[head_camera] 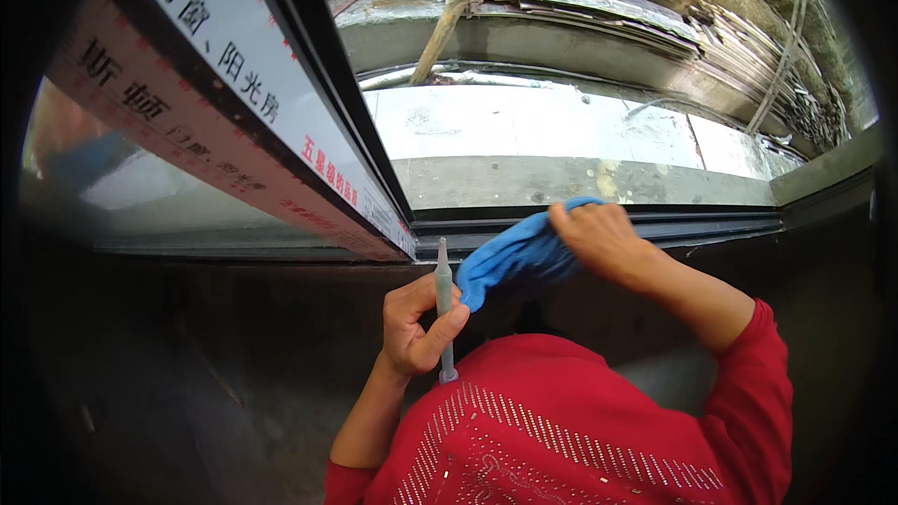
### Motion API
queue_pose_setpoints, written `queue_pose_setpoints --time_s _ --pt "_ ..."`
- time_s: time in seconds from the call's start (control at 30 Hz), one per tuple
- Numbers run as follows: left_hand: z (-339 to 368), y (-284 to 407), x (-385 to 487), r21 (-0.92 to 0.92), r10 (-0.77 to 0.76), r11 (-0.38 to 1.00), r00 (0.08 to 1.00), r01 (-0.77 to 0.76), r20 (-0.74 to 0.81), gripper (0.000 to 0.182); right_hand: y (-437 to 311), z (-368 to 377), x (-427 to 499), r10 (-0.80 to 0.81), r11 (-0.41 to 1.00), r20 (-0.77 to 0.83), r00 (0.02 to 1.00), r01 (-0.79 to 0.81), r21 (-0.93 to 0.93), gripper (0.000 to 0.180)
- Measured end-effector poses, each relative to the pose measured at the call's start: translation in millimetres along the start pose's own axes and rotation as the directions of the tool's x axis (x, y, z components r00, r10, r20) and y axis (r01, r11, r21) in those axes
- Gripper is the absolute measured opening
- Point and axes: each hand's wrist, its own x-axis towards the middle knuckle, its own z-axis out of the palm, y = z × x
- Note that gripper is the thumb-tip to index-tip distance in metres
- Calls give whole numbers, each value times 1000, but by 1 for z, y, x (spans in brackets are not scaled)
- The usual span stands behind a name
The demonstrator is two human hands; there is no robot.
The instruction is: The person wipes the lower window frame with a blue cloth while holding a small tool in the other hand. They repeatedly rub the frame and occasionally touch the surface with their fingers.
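My left hand (pixel 423 326) holds a slim, pale translucent tool or tube with a narrow tip (pixel 444 287), upright, its tip pointing away from me. The same hand pinches one end of a blue cloth (pixel 515 249) between thumb and fingers. At the cloth's other end, my right hand (pixel 600 235) is closed on it, over the dark metal window track (pixel 673 219). The cloth hangs between both hands, partly blurred, in front of the sill. What the slim tool is exactly, I cannot tell.
A window frame with printed protective film (pixel 280 112) rises at the left beside glass. Beyond the track lies a pale tiled ledge (pixel 519 123). A wooden pole (pixel 456 10) leans there, and stacked boards (pixel 610 14) lie farther out. A grey wall edge (pixel 824 168) bounds the opening on the right.
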Motion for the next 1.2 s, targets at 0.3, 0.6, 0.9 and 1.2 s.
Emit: queue_pose_setpoints --time_s 0.3,0.6,0.9,1.2 --pt "20 -18 16 -124 -104 984 974 130 200 19 18 -6 -146 550 832 -623 556 -424 357 35" --pt "54 -27 28 -158 -55 981 947 109 316 19 18 23 -155 811 565 -574 109 -397 723 23" --pt "49 -16 11 -77 -52 995 995 58 80 18 17 40 -69 572 779 -499 651 -240 580 54" --pt "33 -22 -14 -78 -67 995 993 59 -97 19 -16 41 -24 465 881 -459 757 -347 321 57"
